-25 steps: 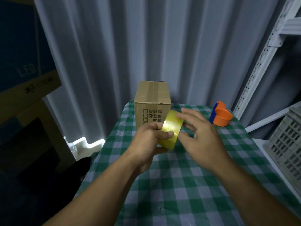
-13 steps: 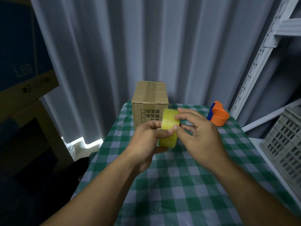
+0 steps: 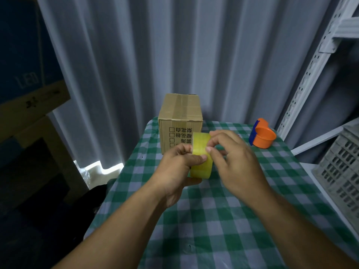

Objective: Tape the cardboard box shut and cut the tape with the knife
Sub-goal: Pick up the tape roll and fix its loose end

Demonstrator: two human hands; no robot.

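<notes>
A small brown cardboard box with printed characters stands at the far left of the checked table, its top flaps down. In front of it I hold a yellow tape roll above the table. My left hand grips the roll from the left, thumb across its outer face. My right hand pinches the roll's upper right rim with thumb and fingertips. An orange and blue tape cutter sits at the far right of the table. No separate knife is visible.
The green and white checked tablecloth covers a narrow table. A grey curtain hangs behind. A white slotted shelf upright and a grey plastic crate stand to the right. Dark boxes are stacked left.
The roll has turned more upright in my left hand. My right hand's fingers closed from spread to a pinch on the roll's rim.
</notes>
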